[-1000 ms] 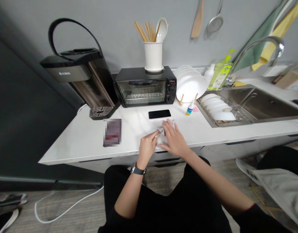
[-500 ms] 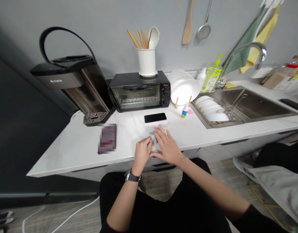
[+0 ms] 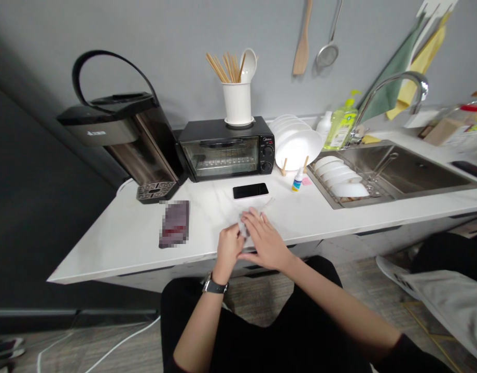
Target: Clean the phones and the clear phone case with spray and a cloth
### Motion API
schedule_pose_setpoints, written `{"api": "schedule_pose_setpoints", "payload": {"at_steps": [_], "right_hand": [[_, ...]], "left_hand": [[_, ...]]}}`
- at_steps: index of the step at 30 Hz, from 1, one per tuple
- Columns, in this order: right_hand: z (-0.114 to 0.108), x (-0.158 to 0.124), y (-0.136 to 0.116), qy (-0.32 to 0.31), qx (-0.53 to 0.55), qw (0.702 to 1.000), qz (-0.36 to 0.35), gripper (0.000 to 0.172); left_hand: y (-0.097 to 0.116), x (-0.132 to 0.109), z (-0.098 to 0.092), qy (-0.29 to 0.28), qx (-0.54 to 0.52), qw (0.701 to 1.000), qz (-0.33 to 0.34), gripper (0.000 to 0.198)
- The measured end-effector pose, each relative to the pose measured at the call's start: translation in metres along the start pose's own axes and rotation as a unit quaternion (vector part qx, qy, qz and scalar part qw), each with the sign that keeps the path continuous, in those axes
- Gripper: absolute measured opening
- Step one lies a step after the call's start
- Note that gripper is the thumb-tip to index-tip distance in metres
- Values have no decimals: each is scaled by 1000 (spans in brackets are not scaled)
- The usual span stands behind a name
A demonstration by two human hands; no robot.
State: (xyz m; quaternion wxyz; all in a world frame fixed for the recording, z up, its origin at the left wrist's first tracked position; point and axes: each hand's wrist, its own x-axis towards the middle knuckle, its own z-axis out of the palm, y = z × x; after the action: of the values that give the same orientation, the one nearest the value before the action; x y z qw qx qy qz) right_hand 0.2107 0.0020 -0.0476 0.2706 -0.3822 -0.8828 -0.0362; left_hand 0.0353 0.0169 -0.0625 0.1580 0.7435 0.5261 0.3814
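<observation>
My left hand (image 3: 228,247), a watch on its wrist, is closed in a pinch on the edge of a small clear plastic wrapper (image 3: 248,221) lying on the white counter (image 3: 125,233). My right hand (image 3: 264,240) lies across the wrapper with its fingers stretched out flat, pressing it down. Most of the wrapper is hidden under the two hands. A black phone (image 3: 250,190) lies face up just beyond them.
A dark booklet (image 3: 173,224) lies to the left. At the back stand a water dispenser (image 3: 124,140), a black toaster oven (image 3: 226,148) with a utensil holder (image 3: 237,101) on top, white plates (image 3: 296,145), a small bottle (image 3: 297,181) and a sink (image 3: 394,168) with bowls.
Both hands have drawn slightly closer to the counter's front edge with the wrapper. The camera view has shifted a little.
</observation>
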Motion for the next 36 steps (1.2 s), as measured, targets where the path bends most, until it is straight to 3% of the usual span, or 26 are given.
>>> {"api": "schedule_pose_setpoints", "payload": {"at_steps": [3, 8, 10, 17, 19, 24, 26, 32, 34, 36], "right_hand": [[3, -6, -7, -19, 3, 999, -35, 89], [-6, -1, 45, 28, -48, 995, 82, 87], [-8, 2, 52, 41, -51, 993, 102, 89], [4, -7, -11, -26, -15, 999, -29, 98], [3, -7, -6, -23, -36, 999, -12, 92], [-5, 4, 39, 29, -91, 987, 128, 83], [-6, 6, 38, 39, -95, 983, 151, 86], [3, -5, -12, -24, -36, 999, -14, 92], [3, -6, -7, -22, -37, 999, -14, 89], [0, -3, 12, -4, -51, 998, 29, 87]], "left_hand": [[-1, -1, 0, 5, 12, 1000, -10, 23], [9, -3, -2, -3, -35, 999, 9, 31], [12, -2, -3, -3, -58, 998, 18, 34], [2, 0, 0, 8, 16, 1000, -16, 22], [1, -1, 0, 9, 15, 1000, -15, 23], [6, -1, 1, 13, -45, 999, 19, 35], [6, 0, 2, 17, -56, 998, 23, 35], [-2, 2, 4, 32, 4, 999, -15, 22], [-2, 1, 3, 30, 8, 999, -16, 22], [1, 0, 2, 28, -1, 1000, -11, 28]]}}
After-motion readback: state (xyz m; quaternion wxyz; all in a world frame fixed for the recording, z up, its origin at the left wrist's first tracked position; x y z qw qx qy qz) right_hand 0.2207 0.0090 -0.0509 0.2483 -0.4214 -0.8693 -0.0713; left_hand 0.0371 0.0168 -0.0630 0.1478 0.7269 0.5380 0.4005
